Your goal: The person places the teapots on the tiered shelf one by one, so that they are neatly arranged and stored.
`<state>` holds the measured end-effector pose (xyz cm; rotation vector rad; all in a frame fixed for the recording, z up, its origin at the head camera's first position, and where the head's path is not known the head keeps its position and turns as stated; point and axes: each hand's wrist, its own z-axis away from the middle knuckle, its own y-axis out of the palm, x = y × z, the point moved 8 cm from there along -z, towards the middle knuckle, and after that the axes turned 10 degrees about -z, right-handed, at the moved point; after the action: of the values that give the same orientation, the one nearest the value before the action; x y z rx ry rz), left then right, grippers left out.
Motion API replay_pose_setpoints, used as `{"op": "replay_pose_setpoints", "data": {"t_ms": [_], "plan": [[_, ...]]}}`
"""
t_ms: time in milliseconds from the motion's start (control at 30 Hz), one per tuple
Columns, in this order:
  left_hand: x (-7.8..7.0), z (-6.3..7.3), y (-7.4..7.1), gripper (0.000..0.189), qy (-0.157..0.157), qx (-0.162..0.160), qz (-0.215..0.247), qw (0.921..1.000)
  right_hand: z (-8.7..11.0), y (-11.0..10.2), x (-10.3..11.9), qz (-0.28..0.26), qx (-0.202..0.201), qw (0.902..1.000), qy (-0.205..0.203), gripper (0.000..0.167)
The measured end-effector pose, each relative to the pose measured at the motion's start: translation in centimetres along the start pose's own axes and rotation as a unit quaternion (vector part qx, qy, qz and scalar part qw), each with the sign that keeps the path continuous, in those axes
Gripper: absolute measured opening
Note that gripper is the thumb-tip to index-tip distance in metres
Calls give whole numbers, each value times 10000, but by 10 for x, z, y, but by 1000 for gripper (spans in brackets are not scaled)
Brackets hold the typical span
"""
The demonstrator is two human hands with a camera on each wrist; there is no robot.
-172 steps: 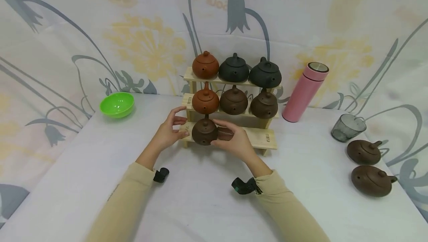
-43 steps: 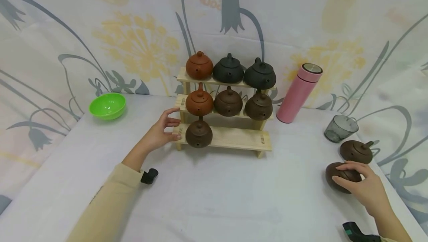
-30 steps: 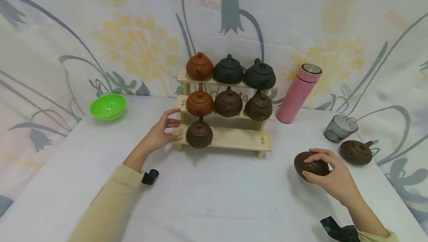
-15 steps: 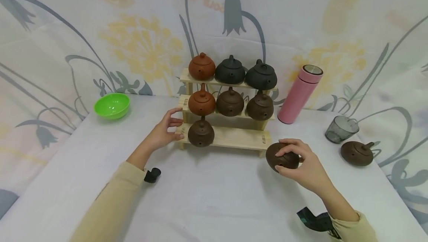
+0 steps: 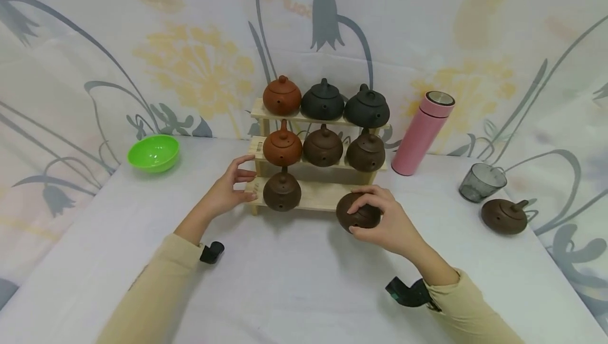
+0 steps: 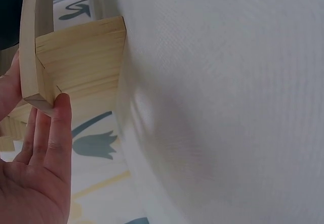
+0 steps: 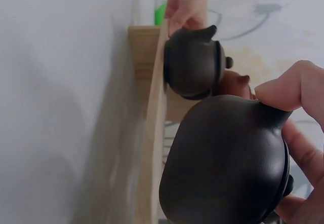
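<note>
My right hand [image 5: 387,220] grips a dark brown teapot [image 5: 358,213] in the head view. The pot hangs over the front of the bottom shelf, right of centre. In the right wrist view, the thumb presses near the spout of this teapot [image 7: 223,158], apart from the shelf plank. My left hand [image 5: 228,191] holds the left end of the three-tier wooden stand [image 5: 313,196]. The left wrist view shows its thumb and fingers on either side of the plank end [image 6: 35,82]. Another brown teapot [image 5: 282,192] sits at the left of that bottom shelf.
Red-brown, black and brown teapots fill the top and middle shelves, including a red-brown teapot [image 5: 282,147]. To the right stand a pink flask [image 5: 420,135], a grey glass [image 5: 482,181] and another brown teapot [image 5: 504,216]. A green bowl [image 5: 153,154] stands at left.
My right hand let go of the shelf's left teapot, took a brown teapot from the table's right side and carried it left to the bottom shelf. My left hand stays at the stand's end.
</note>
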<state>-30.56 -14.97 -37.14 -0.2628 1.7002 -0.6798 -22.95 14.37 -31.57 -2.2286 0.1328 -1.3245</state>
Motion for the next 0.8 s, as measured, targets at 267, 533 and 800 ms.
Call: {"op": "replay_pose_setpoints", "data": {"t_ms": [267, 533, 800], "plan": [[3, 3, -1, 83, -102, -28, -3, 9999, -27, 32, 0, 32, 277, 9991, -320, 26], [1, 3, -1, 83, -70, -25, -91, 9999, -48, 54, -1, 216, 795, 9936, -771, 24], [-2, 1, -1, 83, -141, 10, -1, 9999, -50, 53, -6, 117, 749, 9895, -1233, 25]]}}
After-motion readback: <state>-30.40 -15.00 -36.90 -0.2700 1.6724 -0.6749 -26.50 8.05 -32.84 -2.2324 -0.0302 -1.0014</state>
